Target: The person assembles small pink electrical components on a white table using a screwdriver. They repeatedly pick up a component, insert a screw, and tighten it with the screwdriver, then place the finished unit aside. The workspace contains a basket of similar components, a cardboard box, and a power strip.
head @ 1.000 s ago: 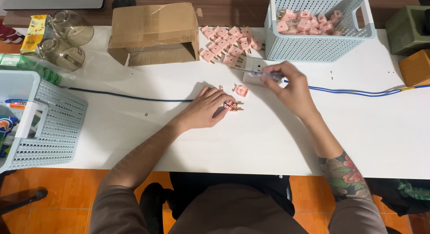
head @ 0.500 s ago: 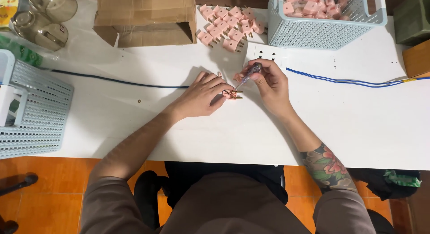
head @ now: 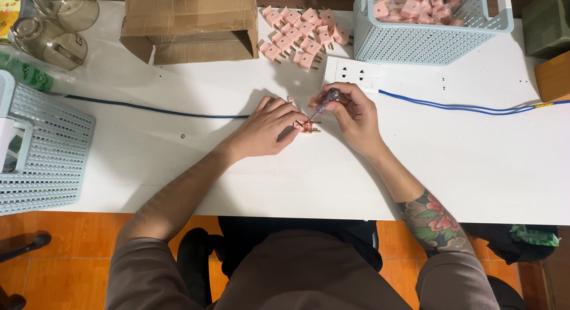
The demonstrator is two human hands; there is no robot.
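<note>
Item: pink plug under work with a screwdriver, centre of the frame, on a white table.

Left hand: fingers together, pressing the plug down against the table top. Right hand: fingertips pinching the screwdriver, its tip angled down onto the plug; whether a screw is seated cannot be told. Stock: loose pile of pink plugs at upper centre, apparently unworked; more pink pieces in the pale blue basket at upper right, which may be the finished lot. Judged by the pile, much is left. Also present: white socket strip just above the hands with a blue cable running right, cardboard box upper left, second pale blue basket at left edge, glass jars in the upper left corner.
</note>
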